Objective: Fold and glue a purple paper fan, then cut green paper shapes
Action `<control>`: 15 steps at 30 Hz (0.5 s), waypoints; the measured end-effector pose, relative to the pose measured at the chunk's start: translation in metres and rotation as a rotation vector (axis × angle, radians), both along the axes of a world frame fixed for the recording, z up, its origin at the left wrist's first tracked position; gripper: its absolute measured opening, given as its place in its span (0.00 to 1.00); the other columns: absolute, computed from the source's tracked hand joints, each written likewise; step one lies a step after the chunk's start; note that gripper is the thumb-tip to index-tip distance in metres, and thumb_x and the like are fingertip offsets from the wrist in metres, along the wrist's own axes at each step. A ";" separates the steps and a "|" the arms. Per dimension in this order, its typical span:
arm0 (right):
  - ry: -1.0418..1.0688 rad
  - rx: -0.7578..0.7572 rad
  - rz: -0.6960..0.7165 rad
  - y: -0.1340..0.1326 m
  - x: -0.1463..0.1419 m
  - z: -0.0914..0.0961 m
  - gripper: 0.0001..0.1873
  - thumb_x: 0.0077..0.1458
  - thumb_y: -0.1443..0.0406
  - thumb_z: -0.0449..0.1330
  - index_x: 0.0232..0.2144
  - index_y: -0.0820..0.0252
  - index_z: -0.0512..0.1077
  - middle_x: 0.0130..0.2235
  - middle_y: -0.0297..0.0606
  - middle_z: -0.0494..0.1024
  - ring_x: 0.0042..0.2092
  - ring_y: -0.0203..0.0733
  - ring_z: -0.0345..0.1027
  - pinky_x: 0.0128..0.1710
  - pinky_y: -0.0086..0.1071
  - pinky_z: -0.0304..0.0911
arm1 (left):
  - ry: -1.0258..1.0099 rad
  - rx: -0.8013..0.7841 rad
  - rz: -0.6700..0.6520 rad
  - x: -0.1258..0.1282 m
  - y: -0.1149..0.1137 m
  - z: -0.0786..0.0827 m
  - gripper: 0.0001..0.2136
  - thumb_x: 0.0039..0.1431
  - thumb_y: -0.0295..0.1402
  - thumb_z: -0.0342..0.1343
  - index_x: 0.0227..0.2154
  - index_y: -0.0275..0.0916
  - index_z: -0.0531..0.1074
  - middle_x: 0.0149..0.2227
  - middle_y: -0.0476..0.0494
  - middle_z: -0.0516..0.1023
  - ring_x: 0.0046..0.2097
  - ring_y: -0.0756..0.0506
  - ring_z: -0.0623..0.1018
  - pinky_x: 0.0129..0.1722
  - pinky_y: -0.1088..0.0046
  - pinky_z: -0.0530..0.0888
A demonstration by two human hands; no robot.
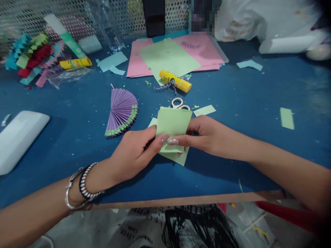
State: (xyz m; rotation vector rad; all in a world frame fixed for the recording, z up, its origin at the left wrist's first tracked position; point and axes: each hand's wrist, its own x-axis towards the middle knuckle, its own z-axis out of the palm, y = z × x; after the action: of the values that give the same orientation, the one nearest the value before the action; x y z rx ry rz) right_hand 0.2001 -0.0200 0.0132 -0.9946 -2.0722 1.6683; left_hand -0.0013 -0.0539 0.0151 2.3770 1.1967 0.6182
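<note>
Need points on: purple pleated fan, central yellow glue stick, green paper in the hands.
purple pleated fan (123,110): head view, middle of the pleats
central yellow glue stick (176,81): head view, middle of its barrel
green paper (173,123): head view, upper part of its front face

Silver bangle, beaded bracelet, glittery nails.
</note>
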 end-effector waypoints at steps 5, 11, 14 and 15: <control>0.007 -0.028 0.024 -0.001 0.000 0.001 0.11 0.53 0.59 0.57 0.26 0.59 0.72 0.31 0.31 0.76 0.32 0.34 0.68 0.31 0.26 0.62 | 0.007 0.065 -0.007 0.000 -0.001 0.000 0.13 0.62 0.32 0.44 0.25 0.32 0.68 0.17 0.55 0.61 0.18 0.57 0.59 0.18 0.82 0.56; 0.030 -0.008 -0.009 0.000 0.001 0.002 0.08 0.52 0.60 0.58 0.31 0.58 0.71 0.28 0.30 0.73 0.29 0.33 0.65 0.27 0.25 0.60 | 0.003 0.086 -0.015 0.000 0.000 0.001 0.14 0.62 0.32 0.45 0.24 0.32 0.68 0.16 0.56 0.59 0.18 0.57 0.59 0.17 0.81 0.55; 0.069 -0.005 -0.001 0.002 0.001 0.002 0.07 0.51 0.61 0.59 0.31 0.58 0.71 0.28 0.30 0.73 0.29 0.32 0.66 0.28 0.24 0.61 | 0.005 0.097 -0.007 0.000 0.000 0.001 0.14 0.62 0.32 0.45 0.24 0.33 0.67 0.16 0.56 0.58 0.17 0.57 0.58 0.17 0.81 0.55; 0.070 0.004 0.000 0.002 0.000 0.002 0.07 0.51 0.61 0.59 0.30 0.59 0.71 0.27 0.30 0.73 0.29 0.32 0.66 0.28 0.24 0.61 | 0.010 0.097 -0.005 -0.001 0.000 0.001 0.13 0.62 0.32 0.45 0.24 0.33 0.67 0.16 0.56 0.58 0.17 0.57 0.58 0.17 0.81 0.55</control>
State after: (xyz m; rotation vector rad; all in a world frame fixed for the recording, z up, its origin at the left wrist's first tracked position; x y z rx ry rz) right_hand 0.2006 -0.0181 0.0152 -0.9215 -2.0304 1.6742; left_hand -0.0019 -0.0540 0.0163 2.4650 1.1894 0.6770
